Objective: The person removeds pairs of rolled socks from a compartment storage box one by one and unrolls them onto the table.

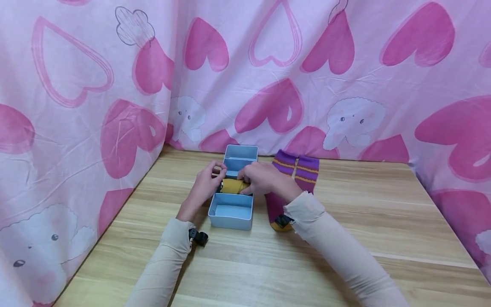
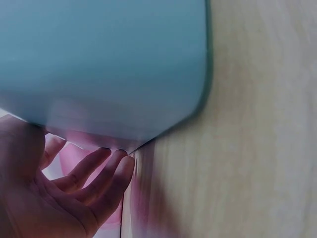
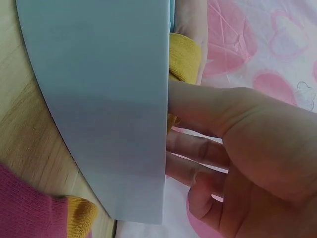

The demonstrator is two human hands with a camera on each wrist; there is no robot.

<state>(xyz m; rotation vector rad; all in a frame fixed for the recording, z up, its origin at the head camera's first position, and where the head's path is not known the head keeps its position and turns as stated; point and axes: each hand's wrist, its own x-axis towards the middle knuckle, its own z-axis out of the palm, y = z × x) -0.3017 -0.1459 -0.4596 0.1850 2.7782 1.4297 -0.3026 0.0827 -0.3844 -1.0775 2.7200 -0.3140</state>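
Two hands (image 1: 206, 183) (image 1: 264, 177) — one yellow bundle (image 1: 232, 186)

The support surface is a wooden table (image 1: 383, 204) with a light brown finish and visible grain. Pink fabric (image 1: 245, 102) bounds the table at the rear, left and right, hanging with shallow folds and creases. The fabric print comprises solid and outlined hearts (image 1: 205, 40), fluffy white animal faces (image 1: 354, 111) and sketched cloud shapes (image 1: 135, 26). Illumination is even and diffuse, with soft shadows.
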